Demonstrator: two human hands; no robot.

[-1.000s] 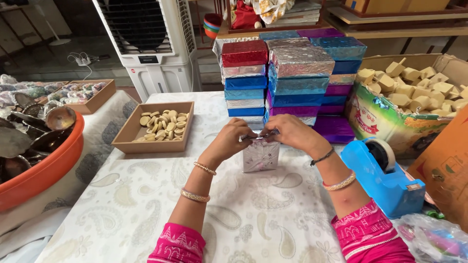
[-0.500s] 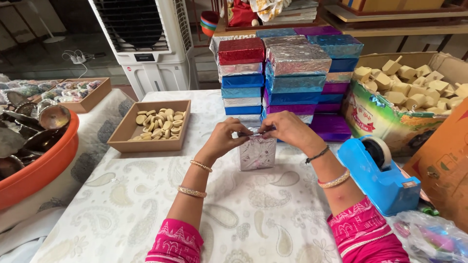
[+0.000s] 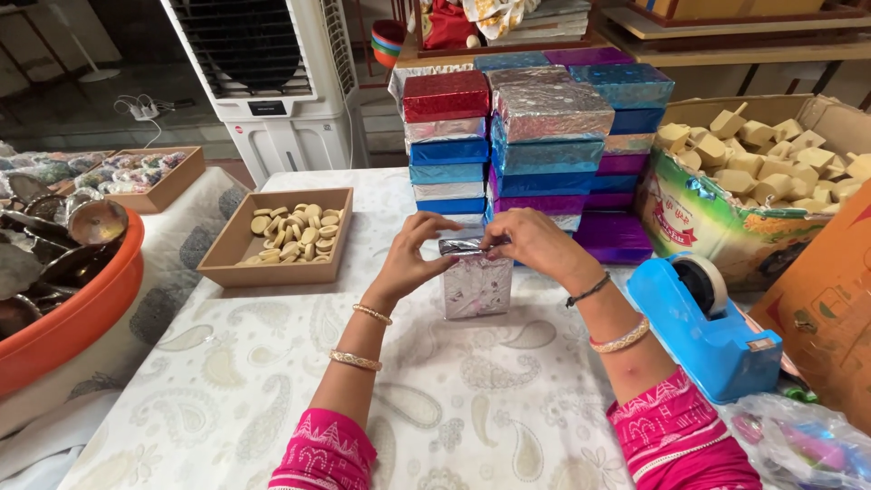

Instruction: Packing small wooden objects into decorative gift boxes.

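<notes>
Upper centre: stack of foil-wrapped boxes (image 3: 535, 136); centre left: wooden tray of pale discs (image 3: 279, 234); far left: orange basin (image 3: 68, 318); right: blue tape dispenser (image 3: 708, 327), carton of wooden pieces (image 3: 762, 181); upper left: white air cooler (image 3: 263, 82).

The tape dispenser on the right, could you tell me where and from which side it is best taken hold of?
Probably the blue tape dispenser is best gripped across its long low body, from above, fingers on its two flat sides. It lies flat on the table; the tape roll sits at its far end, and the cardboard box crowds its right side, so come from above or the left.
</notes>
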